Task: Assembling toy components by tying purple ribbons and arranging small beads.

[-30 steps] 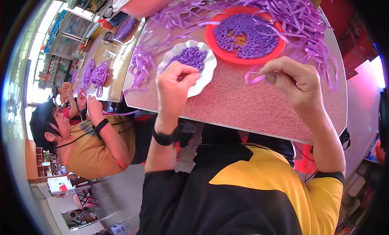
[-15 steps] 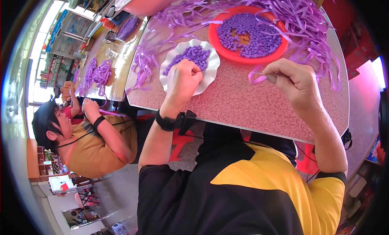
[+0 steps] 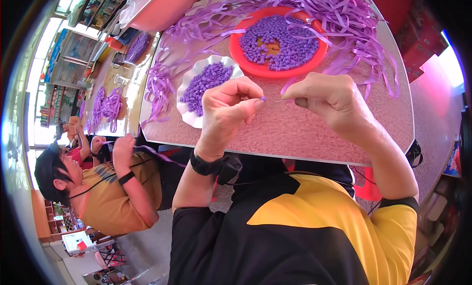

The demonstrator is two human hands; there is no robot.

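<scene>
One small purple bead (image 3: 264,99) sits at the left hand's (image 3: 227,107) fingertips, pinched between thumb and forefinger; one thin metal needle (image 3: 280,100) is just beside it at three o'clock, gripped by the right hand's (image 3: 337,104) closed thumb and forefinger. Two bead-filled vessels lie beyond: a white scalloped dish (image 3: 191,119) toward nine o'clock, a round red plate (image 3: 237,50) at twelve. Half a second ago the left hand was over the white dish; now it meets the needle. Fingertips face each other, forearms coming from seven and four o'clock.
</scene>
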